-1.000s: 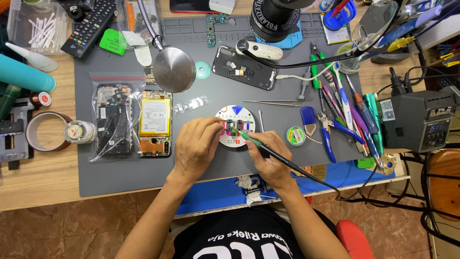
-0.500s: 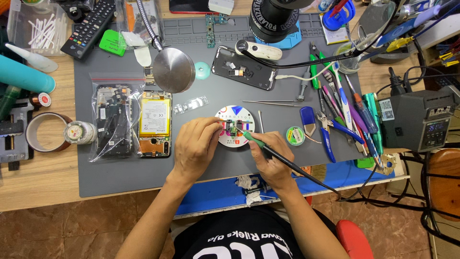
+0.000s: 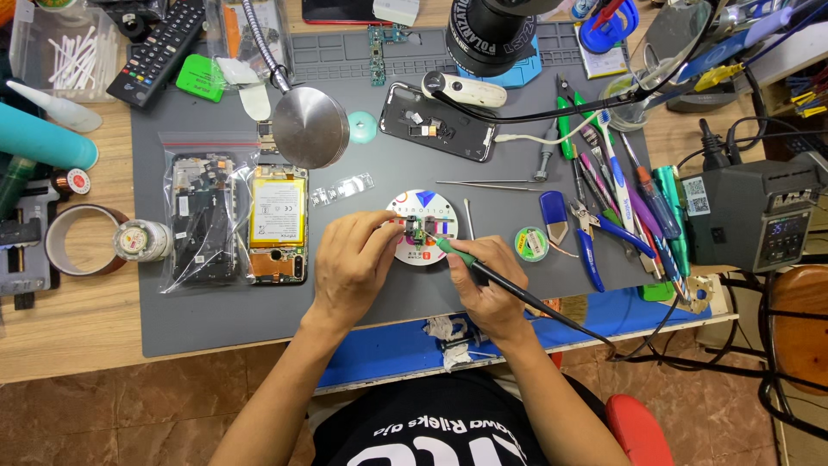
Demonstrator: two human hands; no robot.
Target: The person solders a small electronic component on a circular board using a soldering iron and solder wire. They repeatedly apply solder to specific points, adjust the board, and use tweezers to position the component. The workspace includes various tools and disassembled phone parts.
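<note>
Nearest the camera, below the grey work mat [image 3: 388, 293], the floor shows brown tiles, and a blue strip edges the wooden tabletop [image 3: 78, 319] just in front of the mat. On the mat's near middle lies a round white disc [image 3: 423, 226], and every other place here is told from that disc. The left hand [image 3: 349, 263] rests at the disc's left edge, its grip pinching a small circuit board [image 3: 415, 231] that sits on top of the disc. The right hand [image 3: 487, 280] lies just right of and nearer than the disc, its grip pressed together around a soldering iron [image 3: 470, 263] with a green collar, whose tip meets the small board; its black cable trails away to the right. Just right of the disc lie a small spool of solder wire [image 3: 531, 244] and blue-handled pliers [image 3: 593, 250]. Left of the disc sits an opened phone with a yellow battery [image 3: 278, 223], and beyond it a clear bag [image 3: 203, 220] holding another phone. Farther left, off the mat, a roll of brown tape [image 3: 82, 242] lies on the wood. Behind the disc a phone back shell [image 3: 438, 122] lies flat, with a round metal lamp head [image 3: 310, 128] to its left. Far right of the disc stands a grey soldering station [image 3: 759, 216].
</note>
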